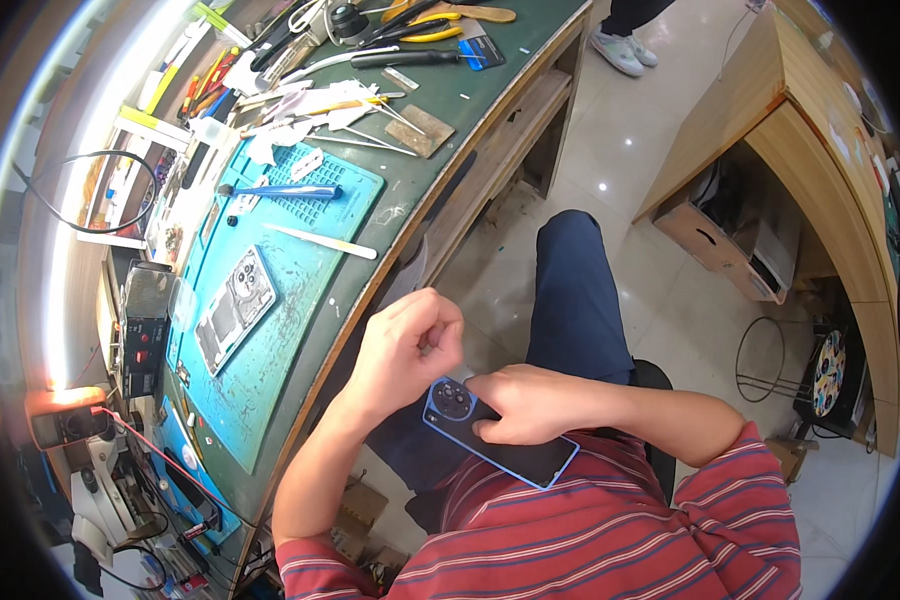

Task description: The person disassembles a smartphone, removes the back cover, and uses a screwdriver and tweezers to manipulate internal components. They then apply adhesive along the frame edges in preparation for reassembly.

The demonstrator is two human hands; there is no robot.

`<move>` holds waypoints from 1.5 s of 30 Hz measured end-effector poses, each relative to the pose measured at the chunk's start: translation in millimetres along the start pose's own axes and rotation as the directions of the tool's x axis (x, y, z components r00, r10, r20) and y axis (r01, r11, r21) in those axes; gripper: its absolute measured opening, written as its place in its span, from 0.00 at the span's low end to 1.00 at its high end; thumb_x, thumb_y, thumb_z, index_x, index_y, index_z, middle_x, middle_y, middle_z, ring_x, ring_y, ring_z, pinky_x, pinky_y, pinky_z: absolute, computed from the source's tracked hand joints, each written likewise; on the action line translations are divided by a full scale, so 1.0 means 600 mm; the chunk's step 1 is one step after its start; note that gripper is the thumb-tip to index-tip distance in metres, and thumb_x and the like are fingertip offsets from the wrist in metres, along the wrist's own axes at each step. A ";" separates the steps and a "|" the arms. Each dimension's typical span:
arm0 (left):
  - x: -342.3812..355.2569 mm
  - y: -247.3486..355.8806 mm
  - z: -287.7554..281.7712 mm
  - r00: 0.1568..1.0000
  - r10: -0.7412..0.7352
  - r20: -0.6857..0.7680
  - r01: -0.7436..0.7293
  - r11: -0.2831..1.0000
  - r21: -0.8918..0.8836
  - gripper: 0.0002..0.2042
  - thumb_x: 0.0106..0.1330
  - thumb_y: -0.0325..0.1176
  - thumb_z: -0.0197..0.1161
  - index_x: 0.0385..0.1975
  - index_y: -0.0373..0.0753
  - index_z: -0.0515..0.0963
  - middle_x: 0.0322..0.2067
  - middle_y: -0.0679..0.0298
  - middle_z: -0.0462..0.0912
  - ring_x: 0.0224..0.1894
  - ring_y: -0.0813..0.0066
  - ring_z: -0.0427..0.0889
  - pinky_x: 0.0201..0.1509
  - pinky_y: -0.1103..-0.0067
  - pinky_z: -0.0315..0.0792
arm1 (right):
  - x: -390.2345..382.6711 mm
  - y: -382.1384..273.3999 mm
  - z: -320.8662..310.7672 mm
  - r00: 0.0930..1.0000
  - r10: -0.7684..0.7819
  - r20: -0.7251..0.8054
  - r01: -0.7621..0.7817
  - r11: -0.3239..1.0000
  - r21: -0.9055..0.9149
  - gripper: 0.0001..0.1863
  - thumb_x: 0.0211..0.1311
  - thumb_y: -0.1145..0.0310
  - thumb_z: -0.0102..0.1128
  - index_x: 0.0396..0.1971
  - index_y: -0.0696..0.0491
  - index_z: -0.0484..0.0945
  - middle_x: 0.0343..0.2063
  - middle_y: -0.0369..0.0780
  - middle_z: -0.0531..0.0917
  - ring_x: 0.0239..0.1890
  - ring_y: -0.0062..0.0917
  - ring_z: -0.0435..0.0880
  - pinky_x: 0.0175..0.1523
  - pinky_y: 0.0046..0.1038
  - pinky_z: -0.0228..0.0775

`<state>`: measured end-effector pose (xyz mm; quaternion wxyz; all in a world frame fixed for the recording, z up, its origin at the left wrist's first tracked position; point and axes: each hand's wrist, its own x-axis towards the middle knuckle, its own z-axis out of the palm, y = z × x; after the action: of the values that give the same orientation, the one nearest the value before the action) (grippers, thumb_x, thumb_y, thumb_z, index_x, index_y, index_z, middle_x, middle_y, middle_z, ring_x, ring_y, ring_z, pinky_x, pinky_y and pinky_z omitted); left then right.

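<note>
A dark phone (520, 455) with a bright blue rim and a round camera cluster lies tilted over my lap. My right hand (525, 402) grips it near its camera end, thumb and fingers bent around its upper edge and back. Just above and left of the phone, my left hand (410, 345) is raised with its fingers curled into a fist. Whatever is inside that fist, if anything, is hidden. On the teal work mat (270, 370) to my left lies another phone (235, 310), its back cover off and grey inner parts showing.
White-handled tweezers (320, 240) and a blue screwdriver (288, 191) lie on the mat. Pliers (425, 33) and other tools crowd the far bench. The bench edge (345, 345) runs beside my left arm. Another person's shoes (620, 50) show at the far end; a wooden desk (740, 110) stands right.
</note>
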<state>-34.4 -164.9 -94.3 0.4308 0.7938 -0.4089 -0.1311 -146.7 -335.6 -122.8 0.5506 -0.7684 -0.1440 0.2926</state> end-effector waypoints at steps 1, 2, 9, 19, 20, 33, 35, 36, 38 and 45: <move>0.002 0.001 -0.001 0.999 -0.034 -0.003 0.034 0.999 -0.026 0.05 0.59 0.17 0.62 0.28 0.36 0.76 0.25 0.68 0.74 0.22 0.85 0.69 0.25 0.84 0.64 | 0.000 0.000 0.000 1.000 -0.005 0.009 0.004 1.000 0.016 0.15 0.62 0.63 0.62 0.37 0.62 0.76 0.28 0.55 0.84 0.35 0.53 0.84 0.44 0.47 0.74; 0.003 0.002 -0.001 0.998 -0.069 -0.006 0.068 0.996 -0.052 0.05 0.59 0.17 0.62 0.28 0.36 0.76 0.24 0.69 0.74 0.22 0.86 0.69 0.25 0.84 0.63 | 0.000 -0.001 0.001 1.000 -0.010 0.019 0.009 0.999 0.031 0.15 0.63 0.64 0.62 0.37 0.62 0.76 0.28 0.55 0.84 0.36 0.53 0.84 0.44 0.48 0.74; 0.012 -0.009 0.011 0.970 -0.233 -0.068 0.218 0.960 -0.174 0.04 0.63 0.20 0.65 0.30 0.35 0.77 0.24 0.71 0.72 0.25 0.87 0.67 0.27 0.84 0.64 | 0.009 0.022 0.028 0.998 -0.067 0.008 0.066 0.998 0.016 0.16 0.60 0.66 0.57 0.40 0.64 0.77 0.32 0.57 0.85 0.38 0.55 0.84 0.45 0.49 0.75; -0.024 -0.018 -0.006 0.837 -0.520 0.172 0.489 0.566 -0.664 0.10 0.86 0.37 0.40 0.47 0.38 0.66 0.31 0.58 0.81 0.26 0.73 0.81 0.34 0.80 0.75 | -0.023 0.061 -0.005 0.991 -0.046 0.124 0.028 0.989 0.145 0.22 0.63 0.61 0.61 0.49 0.64 0.78 0.38 0.55 0.86 0.42 0.47 0.86 0.49 0.42 0.77; -0.034 -0.023 -0.013 0.846 -0.501 0.179 0.488 0.596 -0.638 0.11 0.86 0.38 0.41 0.46 0.37 0.66 0.31 0.58 0.80 0.27 0.72 0.80 0.36 0.79 0.76 | -0.023 0.062 -0.016 0.988 -0.041 0.152 0.023 0.992 0.122 0.23 0.63 0.60 0.61 0.49 0.63 0.78 0.39 0.54 0.86 0.42 0.46 0.86 0.49 0.41 0.76; -0.053 0.040 -0.037 0.814 -0.307 0.493 0.324 0.945 0.053 0.17 0.61 0.24 0.74 0.49 0.35 0.81 0.37 0.66 0.84 0.37 0.77 0.80 0.43 0.78 0.77 | -0.025 0.018 -0.126 0.937 -0.051 0.346 0.105 0.985 -0.138 0.28 0.61 0.58 0.73 0.58 0.57 0.77 0.37 0.45 0.88 0.38 0.35 0.87 0.45 0.33 0.77; -0.057 0.038 -0.037 0.798 -0.364 0.480 0.384 0.921 0.060 0.15 0.61 0.23 0.74 0.47 0.35 0.81 0.36 0.66 0.85 0.34 0.78 0.81 0.41 0.78 0.77 | -0.028 0.023 -0.138 0.938 -0.076 0.337 0.111 0.990 -0.086 0.30 0.62 0.63 0.72 0.62 0.56 0.76 0.39 0.42 0.89 0.41 0.26 0.87 0.48 0.29 0.77; -0.058 0.037 -0.038 0.790 -0.410 0.455 0.436 0.899 0.052 0.13 0.62 0.23 0.73 0.46 0.34 0.82 0.35 0.66 0.85 0.33 0.78 0.81 0.41 0.78 0.78 | -0.033 0.022 -0.149 0.957 -0.053 0.284 0.051 0.999 0.014 0.31 0.61 0.62 0.72 0.63 0.56 0.76 0.42 0.42 0.88 0.44 0.27 0.87 0.50 0.29 0.77; -0.067 0.028 -0.039 0.788 -0.477 0.388 0.554 0.825 -0.110 0.10 0.64 0.23 0.72 0.44 0.34 0.82 0.35 0.66 0.86 0.32 0.80 0.82 0.41 0.79 0.78 | -0.051 0.018 -0.175 0.983 0.005 0.184 -0.046 0.974 0.222 0.32 0.60 0.61 0.72 0.64 0.57 0.76 0.48 0.44 0.86 0.50 0.31 0.86 0.54 0.30 0.78; -0.088 -0.016 0.012 0.691 -0.685 0.232 0.605 0.372 -0.704 0.15 0.66 0.23 0.72 0.51 0.35 0.77 0.41 0.63 0.87 0.39 0.80 0.83 0.41 0.83 0.75 | -0.049 0.078 -0.090 0.936 -0.035 -0.349 0.300 0.597 0.744 0.32 0.70 0.66 0.70 0.68 0.58 0.68 0.54 0.40 0.84 0.57 0.25 0.84 0.58 0.36 0.82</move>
<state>-66.5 -125.9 -113.8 0.6447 0.6489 0.0455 -0.4015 -141.8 -409.4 -145.9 0.8717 -0.4655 0.0119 0.1527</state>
